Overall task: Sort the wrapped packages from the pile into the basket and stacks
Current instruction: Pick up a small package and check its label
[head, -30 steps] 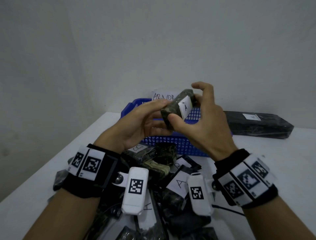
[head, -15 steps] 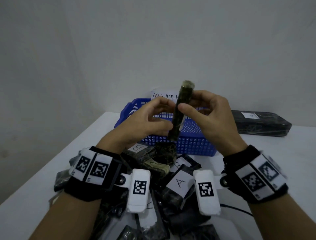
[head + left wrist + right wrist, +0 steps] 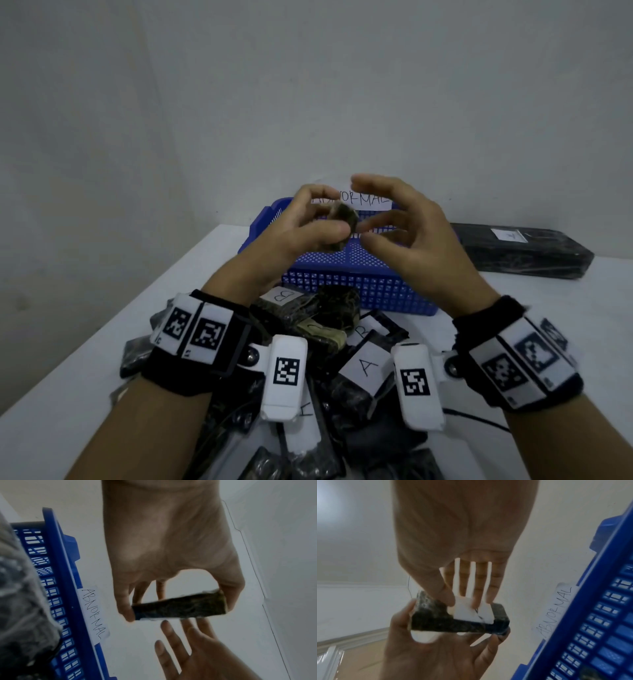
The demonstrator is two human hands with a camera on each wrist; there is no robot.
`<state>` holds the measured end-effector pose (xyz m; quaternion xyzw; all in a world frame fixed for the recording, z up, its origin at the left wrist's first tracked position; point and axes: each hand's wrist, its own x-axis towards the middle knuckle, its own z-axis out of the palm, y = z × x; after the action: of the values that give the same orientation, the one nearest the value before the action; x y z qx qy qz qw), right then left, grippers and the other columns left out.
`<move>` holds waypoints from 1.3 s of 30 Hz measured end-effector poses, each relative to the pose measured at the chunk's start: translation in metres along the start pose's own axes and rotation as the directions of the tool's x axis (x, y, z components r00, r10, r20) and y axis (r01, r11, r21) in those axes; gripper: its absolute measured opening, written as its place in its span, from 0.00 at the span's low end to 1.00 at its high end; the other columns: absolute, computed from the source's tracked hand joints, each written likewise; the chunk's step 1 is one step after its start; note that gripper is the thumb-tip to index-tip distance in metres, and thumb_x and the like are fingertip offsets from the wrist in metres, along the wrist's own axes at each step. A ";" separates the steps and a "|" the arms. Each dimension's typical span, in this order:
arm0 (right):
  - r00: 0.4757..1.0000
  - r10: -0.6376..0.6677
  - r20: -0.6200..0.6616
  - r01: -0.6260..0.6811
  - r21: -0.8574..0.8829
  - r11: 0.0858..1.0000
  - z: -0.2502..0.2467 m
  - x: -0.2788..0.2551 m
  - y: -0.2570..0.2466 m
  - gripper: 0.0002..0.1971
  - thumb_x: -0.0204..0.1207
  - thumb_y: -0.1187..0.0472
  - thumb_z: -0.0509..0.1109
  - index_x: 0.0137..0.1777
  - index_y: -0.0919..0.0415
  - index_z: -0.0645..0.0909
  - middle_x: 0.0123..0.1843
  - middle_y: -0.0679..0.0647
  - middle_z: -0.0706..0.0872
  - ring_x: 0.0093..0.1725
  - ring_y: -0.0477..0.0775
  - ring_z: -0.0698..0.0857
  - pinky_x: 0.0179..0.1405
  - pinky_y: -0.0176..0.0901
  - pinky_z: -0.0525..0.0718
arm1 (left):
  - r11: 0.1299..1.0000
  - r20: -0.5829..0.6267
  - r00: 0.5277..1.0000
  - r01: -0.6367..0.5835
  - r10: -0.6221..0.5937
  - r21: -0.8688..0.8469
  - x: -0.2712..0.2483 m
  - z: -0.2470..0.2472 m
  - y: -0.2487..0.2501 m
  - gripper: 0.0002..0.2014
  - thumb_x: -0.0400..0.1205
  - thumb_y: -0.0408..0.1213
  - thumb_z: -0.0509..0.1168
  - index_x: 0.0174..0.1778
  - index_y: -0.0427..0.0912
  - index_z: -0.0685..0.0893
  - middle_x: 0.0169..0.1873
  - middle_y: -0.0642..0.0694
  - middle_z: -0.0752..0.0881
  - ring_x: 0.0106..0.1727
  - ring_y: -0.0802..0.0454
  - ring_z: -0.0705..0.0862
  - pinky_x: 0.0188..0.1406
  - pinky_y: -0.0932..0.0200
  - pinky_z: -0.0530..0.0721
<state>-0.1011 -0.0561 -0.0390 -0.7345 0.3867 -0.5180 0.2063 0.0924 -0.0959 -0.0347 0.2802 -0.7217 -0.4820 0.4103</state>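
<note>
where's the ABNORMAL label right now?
In the head view the ABNORMAL label sits on the far rim of the blue basket, at centre frame, partly hidden behind the left hand and the wrapped package it grips.

The head view is dim and greyish, with soft, even light and straight lines bowing toward the edges. Both wrist views are brighter and washed out against the pale wall, with motion blur on the fingers and soft focus throughout.
</note>
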 end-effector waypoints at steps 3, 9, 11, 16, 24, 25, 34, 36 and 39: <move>0.932 0.361 0.039 -0.361 0.223 0.906 -0.002 0.002 -0.009 0.16 0.86 0.46 0.64 0.68 0.52 0.80 0.63 0.52 0.89 0.49 0.48 0.92 0.52 0.46 0.90 | 0.975 -0.016 0.987 -0.156 0.160 0.159 0.002 0.000 -0.002 0.38 0.64 0.51 0.80 0.67 0.58 0.69 0.71 0.48 0.76 0.71 0.53 0.80 0.64 0.52 0.83; 0.863 0.428 0.267 -0.502 0.356 0.789 -0.006 0.003 -0.015 0.21 0.80 0.46 0.67 0.62 0.63 0.86 0.52 0.62 0.94 0.50 0.56 0.92 0.48 0.46 0.91 | 0.918 0.121 0.967 -0.250 0.223 0.308 0.003 0.005 0.002 0.52 0.63 0.53 0.81 0.79 0.63 0.57 0.82 0.61 0.62 0.82 0.70 0.61 0.76 0.68 0.68; 0.889 0.411 0.202 -0.456 0.327 0.827 -0.007 0.004 -0.012 0.20 0.77 0.50 0.72 0.62 0.64 0.86 0.52 0.63 0.93 0.48 0.56 0.92 0.45 0.45 0.91 | 0.947 0.067 0.977 -0.211 0.200 0.241 0.000 0.003 0.007 0.45 0.71 0.56 0.74 0.81 0.66 0.57 0.83 0.62 0.62 0.81 0.66 0.65 0.76 0.62 0.72; 0.913 0.351 0.205 -0.385 0.155 0.910 -0.013 0.003 -0.009 0.19 0.74 0.54 0.78 0.62 0.58 0.84 0.48 0.58 0.94 0.49 0.60 0.93 0.53 0.58 0.86 | 0.981 -0.172 0.970 -0.152 0.171 0.117 0.001 0.004 0.019 0.20 0.88 0.43 0.61 0.76 0.45 0.74 0.62 0.41 0.87 0.52 0.51 0.90 0.51 0.55 0.89; 0.953 0.278 0.123 -0.264 -0.115 0.958 -0.012 0.003 -0.004 0.28 0.71 0.54 0.82 0.70 0.42 0.77 0.63 0.41 0.88 0.60 0.39 0.87 0.59 0.39 0.84 | 0.929 -0.138 0.931 -0.307 0.339 0.208 -0.001 0.003 0.020 0.21 0.81 0.27 0.71 0.66 0.50 0.78 0.57 0.48 0.86 0.53 0.53 0.89 0.52 0.56 0.88; 0.952 0.279 0.128 -0.265 -0.116 0.957 -0.012 0.003 -0.004 0.29 0.72 0.54 0.82 0.70 0.42 0.77 0.64 0.40 0.86 0.61 0.39 0.87 0.60 0.40 0.85 | 0.919 -0.133 0.924 -0.323 0.358 0.226 -0.001 0.002 0.020 0.20 0.82 0.27 0.71 0.66 0.50 0.78 0.56 0.50 0.86 0.53 0.55 0.88 0.53 0.56 0.88; 0.965 0.207 0.165 -0.206 -0.022 0.978 -0.029 -0.001 -0.031 0.49 0.58 0.47 0.84 0.80 0.37 0.66 0.63 0.47 0.87 0.47 0.51 0.93 0.56 0.48 0.90 | 0.978 -0.251 0.946 -0.207 0.203 0.014 0.006 0.012 0.031 0.12 0.88 0.33 0.61 0.67 0.47 0.79 0.52 0.44 0.87 0.40 0.55 0.91 0.39 0.61 0.88; 0.961 0.196 0.196 -0.197 -0.016 0.980 -0.039 -0.003 -0.039 0.55 0.55 0.49 0.86 0.83 0.32 0.62 0.68 0.45 0.83 0.49 0.54 0.92 0.56 0.48 0.91 | 0.986 -0.232 0.960 -0.165 0.157 -0.014 0.015 0.014 0.039 0.11 0.88 0.34 0.61 0.67 0.45 0.79 0.52 0.43 0.85 0.36 0.57 0.90 0.37 0.63 0.87; 0.954 0.189 0.233 -0.181 -0.053 0.982 -0.056 -0.008 -0.047 0.57 0.53 0.51 0.86 0.82 0.29 0.62 0.73 0.41 0.78 0.50 0.55 0.93 0.55 0.47 0.91 | 0.995 -0.169 0.982 -0.091 0.086 -0.026 0.029 0.020 0.053 0.13 0.88 0.36 0.62 0.69 0.40 0.80 0.54 0.43 0.85 0.33 0.58 0.89 0.35 0.65 0.86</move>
<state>-0.1377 -0.0155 0.0105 -0.7547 0.4344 -0.3990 0.2871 0.0600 -0.0899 0.0200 0.2805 -0.6879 -0.4502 0.4954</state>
